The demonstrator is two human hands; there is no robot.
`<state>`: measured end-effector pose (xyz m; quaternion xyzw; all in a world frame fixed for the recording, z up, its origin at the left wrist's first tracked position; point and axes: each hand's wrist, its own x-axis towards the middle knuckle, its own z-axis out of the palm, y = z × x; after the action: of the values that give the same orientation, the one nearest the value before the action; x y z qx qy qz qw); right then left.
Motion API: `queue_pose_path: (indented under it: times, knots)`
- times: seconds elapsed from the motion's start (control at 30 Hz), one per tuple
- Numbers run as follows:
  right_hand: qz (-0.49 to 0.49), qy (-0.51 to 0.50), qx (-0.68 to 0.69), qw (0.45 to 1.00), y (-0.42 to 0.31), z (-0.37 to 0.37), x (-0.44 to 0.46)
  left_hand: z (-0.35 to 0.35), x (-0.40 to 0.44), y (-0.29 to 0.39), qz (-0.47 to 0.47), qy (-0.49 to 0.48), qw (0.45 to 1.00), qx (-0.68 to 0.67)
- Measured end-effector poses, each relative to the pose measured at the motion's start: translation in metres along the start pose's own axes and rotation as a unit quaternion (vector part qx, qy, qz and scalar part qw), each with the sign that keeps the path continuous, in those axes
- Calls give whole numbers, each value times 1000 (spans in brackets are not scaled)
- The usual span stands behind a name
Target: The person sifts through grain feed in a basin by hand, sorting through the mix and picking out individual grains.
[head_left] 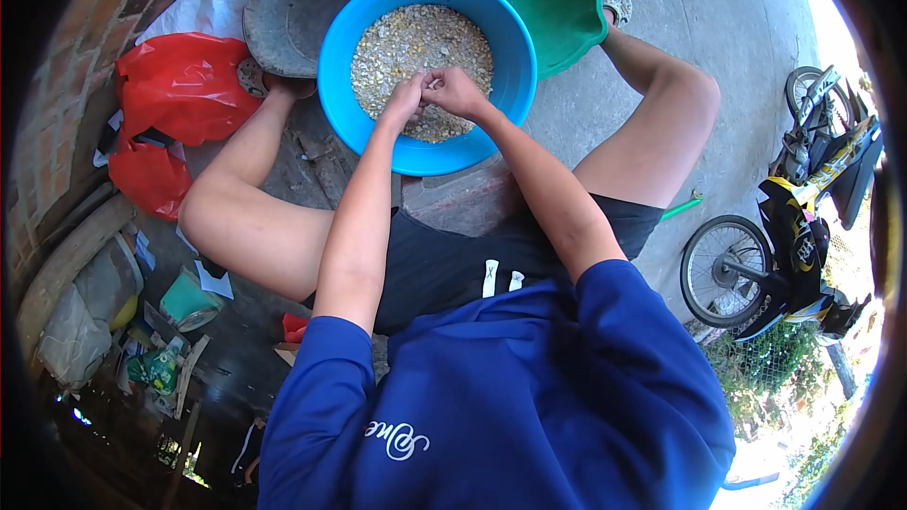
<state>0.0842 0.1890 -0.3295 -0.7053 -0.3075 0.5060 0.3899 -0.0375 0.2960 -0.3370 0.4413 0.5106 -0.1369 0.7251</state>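
A blue basin (333, 123) stands between my knees, holding a layer of yellow and pale grain-like bits (425, 33) that look like corn kernels mixed with chaff. Over the near part of this layer, my left hand (406, 100) is closed, its fingers bent inward. Right against it, my right hand (455, 93) is also closed, thumb and fingers pinched together where the two hands meet. Whatever lies between the fingers is too small and covered to make out.
Behind the basin are a dark worn tub (302, 14) and a green basin (543, 0). Red plastic bags (184, 85) lie at left by a brick wall (57, 104). A green bucket (189, 300) and litter lie lower left. A motorbike (794, 227) stands at right.
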Motion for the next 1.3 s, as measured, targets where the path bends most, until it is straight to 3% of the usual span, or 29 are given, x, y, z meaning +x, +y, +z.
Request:
queue_pose_path:
  times: [0.5,0.63,0.7,0.83,0.9,1.03,1.13,1.3]
  knots:
    - [-26,-74,44,996,-10,-5,4,-4,3,-4,-8,10,1000,-15]
    - [-11,-35,10,999,-2,-4,7,-9,8,-5,-8,-25,998,-54]
    - [-7,-6,68,998,4,-1,7,-7,13,-6,11,26,1000,-14]
    - [15,173,-28,984,10,-5,8,-13,13,-9,57,88,991,85]
    - [39,266,-101,958,7,-16,6,-12,12,-11,127,148,968,161]
    - [122,230,-129,957,-1,-40,-3,-6,3,-2,176,225,904,318]
    - [146,209,-165,953,-5,-41,-7,2,-8,7,149,254,874,387]
    - [136,213,-188,949,-3,-33,-9,9,-13,10,173,272,863,388]
